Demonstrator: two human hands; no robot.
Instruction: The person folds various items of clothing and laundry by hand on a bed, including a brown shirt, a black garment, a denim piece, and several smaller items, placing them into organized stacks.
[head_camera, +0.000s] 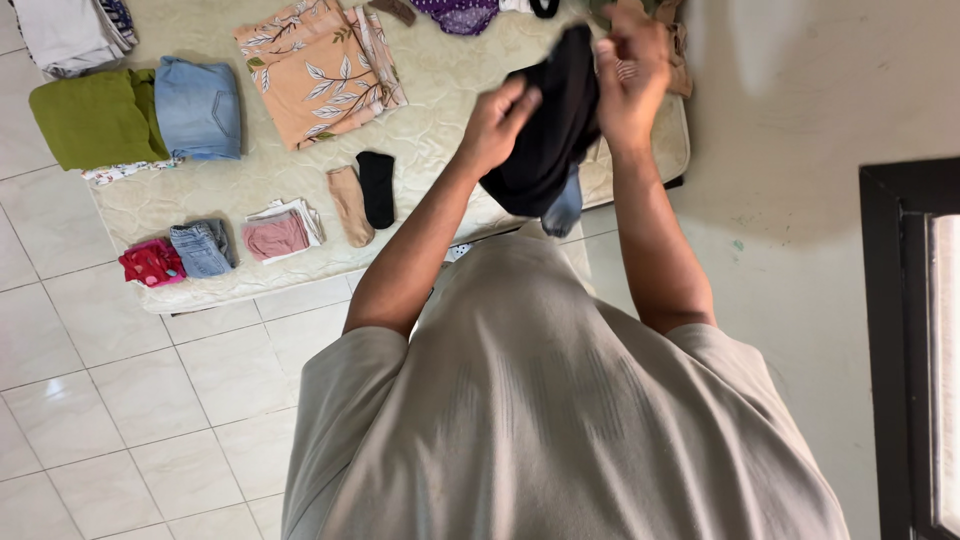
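Observation:
A black garment (548, 135) hangs between both hands above the near edge of the cream quilted mattress (440, 70). My left hand (500, 120) grips its left side, and my right hand (628, 75) pinches its top edge higher up. A bit of blue-grey cloth (565, 208) dangles below the black garment. On the mattress to the left of my left hand lie a black sock (377, 187) and a beige sock (349, 205), side by side.
Folded items sit on the mattress: peach floral cloth (318, 65), light denim (198, 107), olive cloth (95, 118), small red (150, 262), denim (202, 247) and pink (277, 235) pieces. White tiled floor (150, 400) lies on the left; a dark frame (890, 340) stands on the right.

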